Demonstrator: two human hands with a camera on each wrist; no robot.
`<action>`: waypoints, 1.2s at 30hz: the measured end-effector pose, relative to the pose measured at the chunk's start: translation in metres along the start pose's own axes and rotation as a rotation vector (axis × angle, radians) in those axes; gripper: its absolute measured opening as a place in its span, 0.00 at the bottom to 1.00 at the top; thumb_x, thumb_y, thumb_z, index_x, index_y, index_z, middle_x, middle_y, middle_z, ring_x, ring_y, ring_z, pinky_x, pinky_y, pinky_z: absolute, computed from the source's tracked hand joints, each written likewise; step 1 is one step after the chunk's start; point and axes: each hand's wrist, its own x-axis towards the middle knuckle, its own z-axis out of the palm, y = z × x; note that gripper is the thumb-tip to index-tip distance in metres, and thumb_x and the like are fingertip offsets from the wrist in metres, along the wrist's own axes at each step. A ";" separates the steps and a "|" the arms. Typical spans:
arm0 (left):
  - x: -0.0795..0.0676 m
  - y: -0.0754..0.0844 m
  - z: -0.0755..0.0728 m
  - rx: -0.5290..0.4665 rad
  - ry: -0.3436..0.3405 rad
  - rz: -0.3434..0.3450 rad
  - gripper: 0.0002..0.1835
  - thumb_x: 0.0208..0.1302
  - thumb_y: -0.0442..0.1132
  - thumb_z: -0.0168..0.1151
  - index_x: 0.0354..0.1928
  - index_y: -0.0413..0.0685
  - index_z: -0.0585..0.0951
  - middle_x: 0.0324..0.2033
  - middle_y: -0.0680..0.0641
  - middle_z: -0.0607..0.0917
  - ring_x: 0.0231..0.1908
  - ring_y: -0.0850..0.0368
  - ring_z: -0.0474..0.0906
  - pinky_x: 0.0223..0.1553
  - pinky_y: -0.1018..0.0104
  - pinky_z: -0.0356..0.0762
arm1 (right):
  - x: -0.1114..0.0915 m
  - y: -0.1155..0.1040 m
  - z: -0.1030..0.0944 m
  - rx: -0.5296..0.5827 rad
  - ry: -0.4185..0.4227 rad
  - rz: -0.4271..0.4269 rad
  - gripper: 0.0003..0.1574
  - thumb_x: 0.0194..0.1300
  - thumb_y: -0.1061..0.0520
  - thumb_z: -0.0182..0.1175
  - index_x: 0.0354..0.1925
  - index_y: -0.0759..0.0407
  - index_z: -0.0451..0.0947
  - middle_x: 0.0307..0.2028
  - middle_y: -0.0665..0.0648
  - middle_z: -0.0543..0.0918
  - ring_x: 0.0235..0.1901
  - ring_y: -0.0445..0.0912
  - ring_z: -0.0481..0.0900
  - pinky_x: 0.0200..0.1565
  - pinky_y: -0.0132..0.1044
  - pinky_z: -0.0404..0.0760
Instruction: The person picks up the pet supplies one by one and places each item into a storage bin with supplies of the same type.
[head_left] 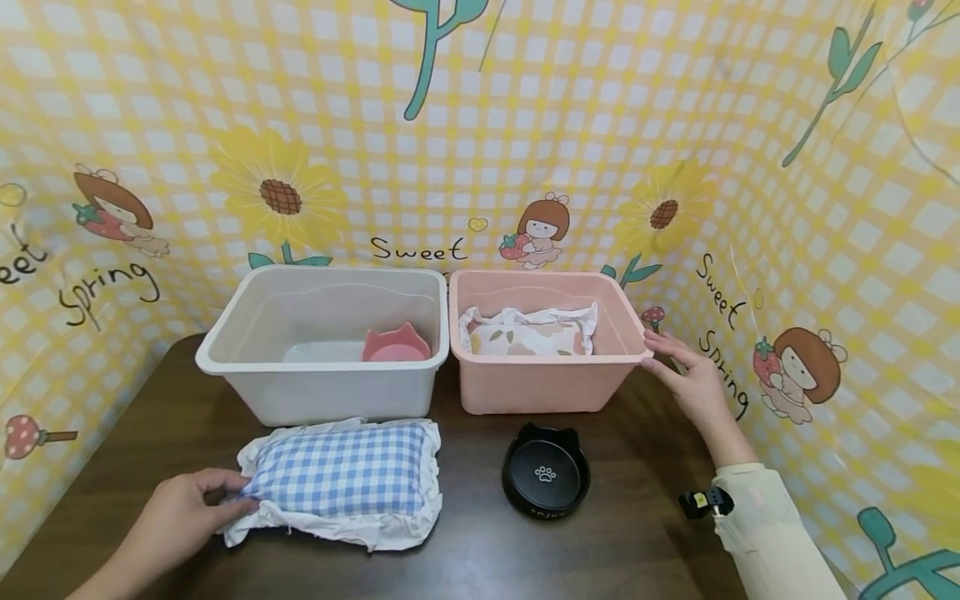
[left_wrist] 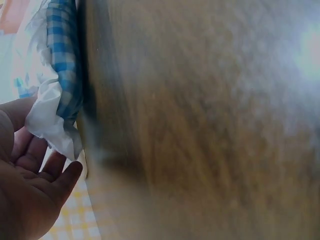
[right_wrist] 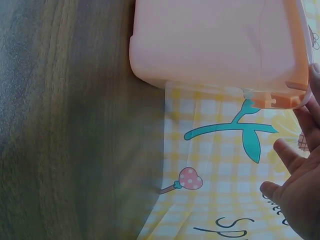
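Note:
My left hand [head_left: 185, 510] pinches the white ruffled edge of a small blue-and-white checked pillow [head_left: 341, 471] at its left end. The pillow lies on the table in front of a light grey bin [head_left: 337, 392]; the left wrist view shows the ruffle between thumb and fingers. At the right, my right hand [head_left: 693, 387] holds the rim corner of a pink bin [head_left: 532, 387] between thumb and fingers. Inside the pink bin lies a floral pillow [head_left: 532, 337] with white ruffles. A pink cat-eared bowl [head_left: 397, 343] sits in the grey bin's right end.
A black cat-eared bowl [head_left: 546, 471] with a paw print stands on the dark wooden table [head_left: 600, 550], in front of the pink bin. Both bins stand side by side near the back edge. Yellow checked cloth [head_left: 480, 150] covers the walls behind and at both sides.

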 end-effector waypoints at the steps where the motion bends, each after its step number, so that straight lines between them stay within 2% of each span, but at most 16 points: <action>1: 0.000 0.001 0.000 -0.007 0.003 -0.007 0.15 0.53 0.56 0.79 0.38 0.59 0.90 0.43 0.49 0.91 0.41 0.67 0.79 0.37 0.68 0.77 | 0.000 0.000 0.000 0.004 0.000 0.000 0.26 0.67 0.49 0.70 0.60 0.58 0.83 0.65 0.53 0.80 0.74 0.53 0.65 0.72 0.57 0.62; 4: -0.001 0.002 0.001 -0.028 0.009 -0.026 0.14 0.54 0.55 0.79 0.37 0.59 0.90 0.42 0.49 0.91 0.38 0.68 0.78 0.35 0.69 0.76 | 0.000 0.000 0.000 0.009 0.002 0.007 0.26 0.67 0.49 0.70 0.60 0.57 0.83 0.65 0.53 0.80 0.73 0.51 0.66 0.72 0.55 0.63; 8: -0.003 0.004 0.001 -0.048 0.013 -0.048 0.13 0.55 0.56 0.78 0.37 0.60 0.90 0.42 0.49 0.91 0.38 0.70 0.78 0.35 0.70 0.75 | 0.000 0.000 0.001 0.013 0.001 0.020 0.26 0.68 0.51 0.70 0.60 0.57 0.83 0.65 0.55 0.80 0.70 0.38 0.69 0.71 0.55 0.64; 9: -0.003 0.005 0.000 -0.051 0.012 -0.054 0.13 0.55 0.56 0.78 0.37 0.60 0.90 0.43 0.49 0.91 0.39 0.69 0.78 0.35 0.70 0.75 | 0.000 -0.004 0.000 0.016 -0.001 0.024 0.26 0.68 0.52 0.70 0.61 0.59 0.83 0.65 0.56 0.80 0.70 0.39 0.69 0.71 0.56 0.64; 10: -0.003 0.005 0.000 -0.055 0.012 -0.060 0.14 0.55 0.57 0.78 0.37 0.59 0.90 0.43 0.49 0.91 0.40 0.70 0.78 0.36 0.70 0.75 | -0.002 -0.009 0.000 0.016 -0.003 0.026 0.25 0.68 0.52 0.69 0.61 0.60 0.82 0.65 0.57 0.79 0.70 0.40 0.70 0.72 0.51 0.65; 15: -0.006 0.009 -0.001 -0.080 0.041 -0.075 0.14 0.55 0.56 0.78 0.37 0.59 0.90 0.42 0.49 0.91 0.39 0.74 0.77 0.35 0.72 0.74 | -0.008 -0.033 -0.001 0.019 -0.014 0.047 0.26 0.69 0.55 0.69 0.61 0.65 0.81 0.65 0.60 0.79 0.70 0.44 0.71 0.72 0.50 0.65; 16: -0.007 0.009 -0.001 -0.089 0.053 -0.072 0.13 0.55 0.56 0.78 0.36 0.59 0.90 0.42 0.50 0.91 0.38 0.75 0.76 0.34 0.73 0.74 | -0.009 -0.034 -0.001 0.019 -0.014 0.048 0.26 0.69 0.54 0.69 0.61 0.64 0.81 0.65 0.59 0.79 0.69 0.39 0.71 0.72 0.48 0.66; 17: -0.007 0.010 -0.001 -0.096 0.069 -0.068 0.12 0.55 0.55 0.79 0.35 0.59 0.90 0.41 0.51 0.91 0.38 0.77 0.76 0.34 0.75 0.73 | -0.009 -0.035 -0.001 0.020 -0.015 0.052 0.26 0.69 0.54 0.69 0.61 0.64 0.81 0.65 0.58 0.79 0.67 0.34 0.71 0.72 0.51 0.65; 19: -0.008 0.012 -0.001 -0.115 0.098 -0.061 0.11 0.54 0.53 0.80 0.34 0.59 0.90 0.39 0.52 0.91 0.37 0.79 0.75 0.34 0.77 0.72 | -0.010 -0.036 -0.001 0.016 -0.017 0.055 0.27 0.69 0.53 0.69 0.62 0.63 0.81 0.65 0.58 0.79 0.63 0.26 0.70 0.72 0.44 0.66; 22: -0.010 0.015 -0.003 -0.142 0.123 -0.051 0.10 0.54 0.52 0.80 0.33 0.60 0.90 0.38 0.54 0.91 0.38 0.83 0.74 0.35 0.81 0.71 | -0.009 -0.032 -0.002 0.014 -0.014 0.055 0.27 0.69 0.53 0.68 0.62 0.63 0.81 0.65 0.58 0.79 0.62 0.24 0.70 0.69 0.30 0.67; 25: -0.011 0.018 -0.006 -0.162 0.139 -0.035 0.09 0.54 0.52 0.80 0.32 0.60 0.90 0.38 0.55 0.91 0.40 0.85 0.74 0.36 0.84 0.70 | -0.007 -0.022 -0.001 0.011 -0.010 0.061 0.27 0.69 0.52 0.69 0.62 0.61 0.81 0.65 0.58 0.79 0.61 0.23 0.69 0.65 0.23 0.66; 27: -0.012 0.019 -0.009 -0.169 0.148 -0.027 0.08 0.54 0.52 0.80 0.32 0.61 0.90 0.38 0.57 0.91 0.40 0.85 0.74 0.36 0.85 0.71 | -0.005 -0.013 0.000 0.017 -0.009 0.065 0.27 0.69 0.51 0.69 0.62 0.60 0.81 0.65 0.57 0.79 0.62 0.22 0.69 0.68 0.27 0.66; 32: -0.014 0.024 -0.015 -0.209 0.165 -0.013 0.08 0.54 0.50 0.80 0.32 0.60 0.90 0.37 0.61 0.91 0.40 0.85 0.76 0.37 0.86 0.72 | -0.001 0.001 0.000 0.027 -0.011 0.074 0.28 0.68 0.48 0.70 0.62 0.56 0.81 0.65 0.52 0.79 0.64 0.25 0.70 0.73 0.50 0.64; 36: -0.015 0.029 -0.020 -0.220 0.202 0.012 0.07 0.54 0.48 0.81 0.31 0.60 0.90 0.37 0.63 0.90 0.41 0.86 0.76 0.39 0.87 0.71 | 0.000 0.001 0.000 0.031 -0.013 0.094 0.30 0.66 0.45 0.71 0.62 0.53 0.82 0.65 0.49 0.80 0.68 0.34 0.71 0.72 0.53 0.63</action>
